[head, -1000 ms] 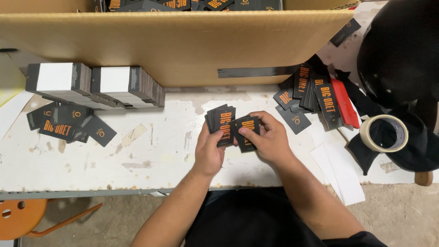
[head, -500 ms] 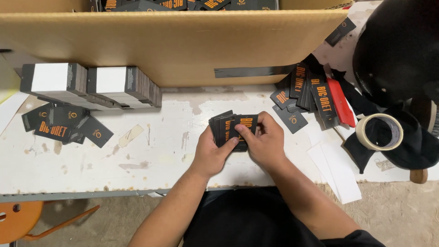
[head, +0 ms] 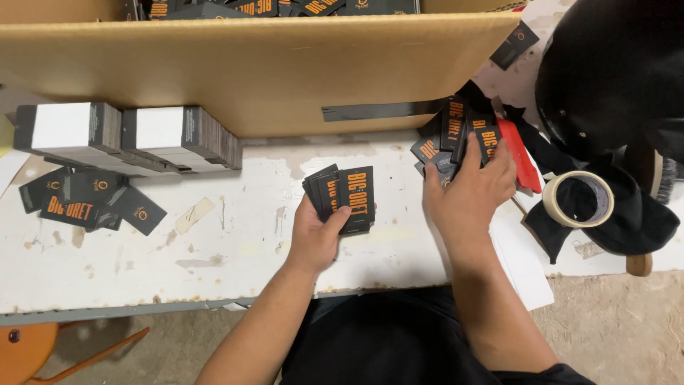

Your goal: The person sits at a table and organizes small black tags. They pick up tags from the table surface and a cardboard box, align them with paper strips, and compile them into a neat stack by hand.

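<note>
Left hand [head: 317, 232] grips fanned black cards [head: 342, 196]; right hand [head: 467, 189], fingers spread, touches card pile [head: 456, 135].

The worktop [head: 214, 249] lies bare between the fanned black cards in the left hand [head: 317, 232] and the loose cards [head: 85, 203] at far left, giving wide room to pass. Behind, the cardboard box wall [head: 271, 71] closes off the far side, with two banded card stacks [head: 128, 139] just in front of it. On the right the way is crowded: the card pile [head: 456, 135] under the right hand [head: 467, 189], a red tool [head: 520, 153], a tape roll [head: 577, 199] and dark cloth [head: 634, 221].
</note>
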